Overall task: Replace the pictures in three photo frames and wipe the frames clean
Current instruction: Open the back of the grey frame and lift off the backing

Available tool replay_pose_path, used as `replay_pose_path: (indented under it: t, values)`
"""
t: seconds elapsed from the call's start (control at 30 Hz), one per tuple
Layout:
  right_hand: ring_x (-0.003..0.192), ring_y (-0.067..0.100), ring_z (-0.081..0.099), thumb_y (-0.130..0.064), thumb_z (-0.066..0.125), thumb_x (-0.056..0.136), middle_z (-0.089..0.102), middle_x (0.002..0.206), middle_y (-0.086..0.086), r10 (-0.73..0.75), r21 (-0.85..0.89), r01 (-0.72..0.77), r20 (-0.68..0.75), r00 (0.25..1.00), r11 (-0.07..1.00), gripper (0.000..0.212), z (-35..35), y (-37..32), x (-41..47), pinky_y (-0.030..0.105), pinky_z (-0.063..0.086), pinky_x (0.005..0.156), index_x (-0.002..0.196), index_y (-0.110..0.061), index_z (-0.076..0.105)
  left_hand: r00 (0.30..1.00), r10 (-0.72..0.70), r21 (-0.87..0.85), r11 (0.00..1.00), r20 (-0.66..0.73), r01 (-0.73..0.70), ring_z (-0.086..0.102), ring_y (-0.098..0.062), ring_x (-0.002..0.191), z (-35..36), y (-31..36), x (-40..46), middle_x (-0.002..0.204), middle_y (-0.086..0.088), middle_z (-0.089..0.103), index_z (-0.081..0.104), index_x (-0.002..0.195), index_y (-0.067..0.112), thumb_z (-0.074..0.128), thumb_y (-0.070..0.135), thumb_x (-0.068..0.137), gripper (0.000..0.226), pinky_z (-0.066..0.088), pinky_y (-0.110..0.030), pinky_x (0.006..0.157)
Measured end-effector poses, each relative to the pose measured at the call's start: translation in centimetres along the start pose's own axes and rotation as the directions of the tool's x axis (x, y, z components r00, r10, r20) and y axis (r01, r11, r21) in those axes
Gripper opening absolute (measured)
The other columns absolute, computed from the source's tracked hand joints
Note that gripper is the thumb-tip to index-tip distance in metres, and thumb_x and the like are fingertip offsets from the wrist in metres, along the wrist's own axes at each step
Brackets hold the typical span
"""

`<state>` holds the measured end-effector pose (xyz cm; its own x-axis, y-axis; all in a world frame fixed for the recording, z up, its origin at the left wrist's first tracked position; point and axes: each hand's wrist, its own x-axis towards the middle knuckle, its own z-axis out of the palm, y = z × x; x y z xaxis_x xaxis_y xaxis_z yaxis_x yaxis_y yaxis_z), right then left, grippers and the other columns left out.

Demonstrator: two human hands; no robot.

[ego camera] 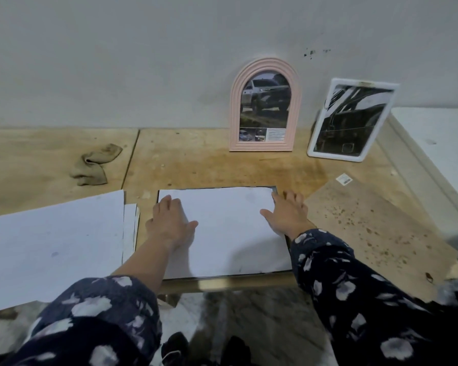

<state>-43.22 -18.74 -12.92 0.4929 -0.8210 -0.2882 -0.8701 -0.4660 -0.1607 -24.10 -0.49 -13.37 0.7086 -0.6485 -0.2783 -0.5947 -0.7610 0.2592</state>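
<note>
Two hands lie flat with fingers spread, the left hand (pixel 169 220) and right hand (pixel 288 215) pressing a white sheet (pixel 222 231) down into a dark-edged frame (pixel 275 188) lying flat on the wooden table (pixel 196 165). This looks like seating the third picture; next, the brown backing board (pixel 376 228) just right probably goes on top. Forearms reach forward, wrists low.

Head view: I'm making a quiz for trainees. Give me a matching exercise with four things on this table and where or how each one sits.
Things:
1. pink arched frame
2. white frame
3. cloth
4. white sheet

States:
A. crumpled, far left
B. flat, under both hands
C. upright against the wall
D. tilted, far right

Pairs: 1-C, 2-D, 3-A, 4-B. The left hand and right hand press the sheet.
</note>
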Motion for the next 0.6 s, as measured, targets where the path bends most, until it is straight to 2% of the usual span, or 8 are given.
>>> replay_pose_path:
  t: [0.27,0.33,0.43,0.5,0.6]
  values:
    - [0.138,0.029,0.018,-0.045,0.050,0.092,0.026,0.152,0.008,0.018,0.156,-0.010,-0.051,0.999,0.988,0.059,1.1,0.2,-0.7,0.044,0.025,0.109,0.146,-0.029,0.032,1.000,-0.007,0.014,1.000,-0.011,0.007,0.013,-0.023,0.143,0.2,0.0,0.1,0.156,-0.002,0.013,0.029,0.142,0.018,0.058,0.050,0.088,0.068,0.038,-0.046,0.104]
    - [0.138,0.028,0.017,-0.040,0.052,0.093,0.027,0.151,0.009,0.002,0.200,0.013,-0.072,0.997,0.980,0.053,1.3,0.2,-1.0,0.043,0.024,0.109,0.143,-0.031,0.039,1.000,-0.007,0.023,1.000,-0.008,0.007,0.013,-0.023,0.143,0.2,0.0,0.1,0.156,-0.002,0.012,0.029,0.142,0.019,0.057,0.050,0.089,0.068,0.038,-0.045,0.103]
    - [0.134,0.025,0.022,-0.030,0.059,0.089,0.035,0.141,0.006,-0.053,0.273,0.105,-0.191,0.980,0.956,0.033,1.7,0.2,-1.5,0.040,0.024,0.107,0.122,-0.024,0.058,1.000,-0.014,0.028,1.000,-0.002,0.014,0.013,-0.023,0.143,0.3,0.0,0.2,0.156,-0.002,0.011,0.027,0.142,0.018,0.057,0.049,0.089,0.068,0.038,-0.045,0.103]
    - [0.127,0.024,0.029,-0.027,0.061,0.087,0.040,0.132,0.004,-0.070,0.284,0.149,-0.271,0.960,0.947,0.025,1.9,0.1,-1.7,0.038,0.027,0.102,0.111,-0.019,0.062,1.000,-0.015,0.027,1.000,0.000,0.015,0.012,-0.023,0.143,0.3,0.1,0.2,0.156,-0.002,0.010,0.026,0.143,0.018,0.057,0.049,0.089,0.069,0.037,-0.045,0.103]
    - [0.116,0.025,0.043,-0.024,0.055,0.092,0.054,0.119,0.002,-0.098,0.309,0.197,-0.308,0.946,0.930,0.026,1.7,-0.1,-1.9,0.037,0.034,0.094,0.114,-0.011,0.060,1.000,-0.016,0.016,1.000,0.008,0.016,0.012,-0.024,0.143,0.3,0.2,0.2,0.157,-0.003,0.009,0.025,0.145,0.017,0.057,0.048,0.090,0.071,0.035,-0.046,0.107]
